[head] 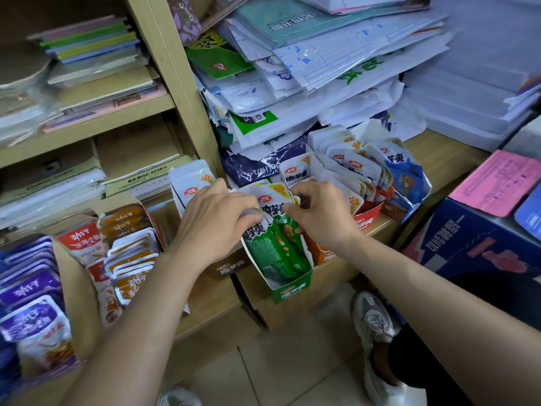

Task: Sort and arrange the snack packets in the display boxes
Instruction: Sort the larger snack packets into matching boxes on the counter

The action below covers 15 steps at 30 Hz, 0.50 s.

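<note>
Centrally: green packets [275,244] upright in green box [289,288] at shelf [439,153] edge. Left hand [216,218] curls fingers over packet tops — right hand [316,212] pinches their right side. White packets [190,183] crowd just behind left hand; red box [366,218], blue box [409,183] behind right. Orange packets [131,250], purple packets [29,288] further left. Paper pile [292,83] behind.

Between my fingers [251,213]: green packets [275,244], packed tight in the green box [289,290]. Beyond my fingers: slumped paper pile [292,98], overhanging, bars the way. To their right: red box [368,215], crammed with packets. To their left: white packets [190,183], then the shelf upright [172,68]. Toward me and below: open tiled floor [292,361], free room to pass.
</note>
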Each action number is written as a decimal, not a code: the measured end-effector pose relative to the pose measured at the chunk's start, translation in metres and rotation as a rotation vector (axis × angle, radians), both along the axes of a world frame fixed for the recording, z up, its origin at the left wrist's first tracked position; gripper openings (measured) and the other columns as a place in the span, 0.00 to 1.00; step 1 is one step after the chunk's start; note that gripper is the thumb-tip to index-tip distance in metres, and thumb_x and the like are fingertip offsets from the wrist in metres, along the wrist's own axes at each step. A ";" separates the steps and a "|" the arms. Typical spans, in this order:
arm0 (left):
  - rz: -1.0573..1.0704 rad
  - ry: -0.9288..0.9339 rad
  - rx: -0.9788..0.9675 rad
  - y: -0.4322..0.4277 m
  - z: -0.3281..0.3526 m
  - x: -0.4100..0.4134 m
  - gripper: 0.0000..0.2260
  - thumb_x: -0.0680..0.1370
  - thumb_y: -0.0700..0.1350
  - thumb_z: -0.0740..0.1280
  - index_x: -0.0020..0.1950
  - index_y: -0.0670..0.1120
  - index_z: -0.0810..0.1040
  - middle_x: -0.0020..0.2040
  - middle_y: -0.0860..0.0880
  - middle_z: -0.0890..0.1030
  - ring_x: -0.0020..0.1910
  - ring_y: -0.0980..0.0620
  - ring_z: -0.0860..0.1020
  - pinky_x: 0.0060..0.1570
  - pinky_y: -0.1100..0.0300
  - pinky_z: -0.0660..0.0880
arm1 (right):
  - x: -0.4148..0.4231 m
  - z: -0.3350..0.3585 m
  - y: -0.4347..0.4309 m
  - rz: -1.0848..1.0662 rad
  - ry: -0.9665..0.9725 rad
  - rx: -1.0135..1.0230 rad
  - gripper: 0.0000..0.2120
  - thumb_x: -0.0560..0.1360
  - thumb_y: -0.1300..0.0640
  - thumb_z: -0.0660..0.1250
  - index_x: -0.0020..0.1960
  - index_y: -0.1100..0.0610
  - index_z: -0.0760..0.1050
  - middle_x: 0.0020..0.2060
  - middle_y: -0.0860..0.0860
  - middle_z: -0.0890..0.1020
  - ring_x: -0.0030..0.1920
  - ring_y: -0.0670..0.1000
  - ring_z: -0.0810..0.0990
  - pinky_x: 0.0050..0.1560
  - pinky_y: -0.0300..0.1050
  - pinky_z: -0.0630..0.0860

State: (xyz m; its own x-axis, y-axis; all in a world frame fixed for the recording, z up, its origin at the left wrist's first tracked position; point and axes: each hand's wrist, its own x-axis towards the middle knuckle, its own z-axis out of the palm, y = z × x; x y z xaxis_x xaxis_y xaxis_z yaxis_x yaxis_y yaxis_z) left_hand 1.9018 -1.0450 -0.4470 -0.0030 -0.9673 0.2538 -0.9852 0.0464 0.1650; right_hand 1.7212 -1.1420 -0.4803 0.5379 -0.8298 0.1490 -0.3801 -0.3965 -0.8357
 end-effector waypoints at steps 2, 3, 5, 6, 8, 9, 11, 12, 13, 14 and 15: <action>-0.038 0.020 -0.096 0.001 0.003 0.001 0.07 0.78 0.56 0.68 0.47 0.56 0.83 0.33 0.64 0.68 0.43 0.50 0.66 0.40 0.55 0.63 | 0.000 -0.003 -0.002 -0.004 0.000 0.025 0.09 0.79 0.59 0.70 0.44 0.65 0.77 0.34 0.56 0.80 0.27 0.45 0.82 0.25 0.39 0.74; -0.054 0.066 -0.121 0.002 0.005 0.003 0.06 0.77 0.56 0.69 0.48 0.56 0.84 0.34 0.63 0.71 0.44 0.50 0.66 0.42 0.54 0.64 | 0.000 -0.005 -0.004 -0.003 -0.018 0.043 0.12 0.79 0.60 0.70 0.43 0.68 0.75 0.34 0.59 0.78 0.28 0.46 0.83 0.27 0.40 0.76; -0.095 0.220 -0.105 0.006 0.011 0.006 0.05 0.77 0.55 0.70 0.48 0.56 0.84 0.38 0.60 0.78 0.46 0.52 0.68 0.45 0.51 0.68 | -0.001 -0.007 -0.008 0.021 -0.079 0.085 0.11 0.78 0.61 0.71 0.45 0.70 0.76 0.36 0.62 0.80 0.32 0.49 0.84 0.36 0.48 0.83; -0.120 0.306 -0.069 0.009 0.014 0.008 0.05 0.77 0.54 0.70 0.48 0.55 0.84 0.40 0.59 0.79 0.48 0.53 0.71 0.47 0.50 0.71 | -0.003 -0.006 -0.010 0.049 -0.113 0.095 0.07 0.78 0.63 0.71 0.46 0.68 0.79 0.37 0.60 0.83 0.35 0.51 0.85 0.40 0.51 0.84; -0.173 0.443 0.018 0.016 0.018 0.012 0.05 0.76 0.52 0.71 0.48 0.55 0.86 0.43 0.58 0.81 0.49 0.53 0.78 0.50 0.47 0.75 | -0.003 -0.001 -0.011 0.120 -0.158 0.087 0.06 0.78 0.65 0.70 0.53 0.62 0.84 0.43 0.52 0.87 0.44 0.51 0.86 0.48 0.48 0.83; -0.188 0.491 0.051 0.021 0.019 0.013 0.05 0.75 0.50 0.72 0.48 0.54 0.86 0.44 0.56 0.82 0.49 0.51 0.80 0.50 0.47 0.76 | -0.002 0.002 -0.010 0.156 -0.159 0.066 0.08 0.78 0.66 0.70 0.55 0.60 0.84 0.46 0.51 0.88 0.47 0.51 0.86 0.50 0.46 0.82; -0.199 0.576 0.095 0.031 0.020 0.012 0.06 0.74 0.48 0.72 0.48 0.56 0.88 0.46 0.54 0.83 0.49 0.49 0.81 0.50 0.47 0.77 | 0.002 0.007 -0.009 0.218 -0.136 0.016 0.08 0.78 0.65 0.69 0.55 0.61 0.84 0.47 0.52 0.87 0.48 0.49 0.85 0.49 0.43 0.81; -0.205 0.616 0.117 0.037 0.019 0.012 0.07 0.74 0.48 0.72 0.48 0.56 0.88 0.47 0.54 0.83 0.49 0.48 0.81 0.50 0.48 0.77 | 0.004 0.008 -0.008 0.239 -0.145 0.010 0.07 0.78 0.66 0.69 0.54 0.61 0.84 0.47 0.52 0.87 0.48 0.48 0.84 0.48 0.39 0.80; -0.212 0.643 0.136 0.041 0.018 0.012 0.08 0.74 0.47 0.72 0.49 0.56 0.88 0.47 0.53 0.83 0.49 0.48 0.81 0.49 0.49 0.77 | 0.006 0.008 -0.007 0.249 -0.172 0.024 0.06 0.78 0.66 0.69 0.52 0.62 0.83 0.46 0.53 0.87 0.47 0.46 0.84 0.47 0.35 0.79; -0.220 0.652 0.150 0.046 0.015 0.012 0.08 0.74 0.46 0.72 0.50 0.57 0.88 0.47 0.53 0.83 0.49 0.47 0.81 0.49 0.49 0.77 | 0.008 0.008 -0.005 0.255 -0.200 0.047 0.06 0.78 0.66 0.69 0.52 0.60 0.83 0.46 0.52 0.87 0.47 0.44 0.84 0.47 0.33 0.77; -0.217 0.644 0.150 0.049 0.011 0.013 0.09 0.75 0.43 0.73 0.49 0.56 0.88 0.47 0.53 0.82 0.49 0.47 0.80 0.49 0.49 0.76 | 0.010 0.008 -0.004 0.246 -0.224 0.067 0.08 0.78 0.66 0.70 0.54 0.58 0.82 0.47 0.52 0.86 0.49 0.43 0.83 0.49 0.33 0.77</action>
State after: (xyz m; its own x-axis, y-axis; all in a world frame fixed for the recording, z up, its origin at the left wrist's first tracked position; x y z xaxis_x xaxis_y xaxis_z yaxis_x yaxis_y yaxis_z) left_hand 1.9153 -0.9963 -0.4357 -0.0937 -0.9866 0.1333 -0.6602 0.1617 0.7335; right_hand 1.7310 -1.1458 -0.4722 0.6831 -0.6914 0.2353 -0.0841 -0.3945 -0.9150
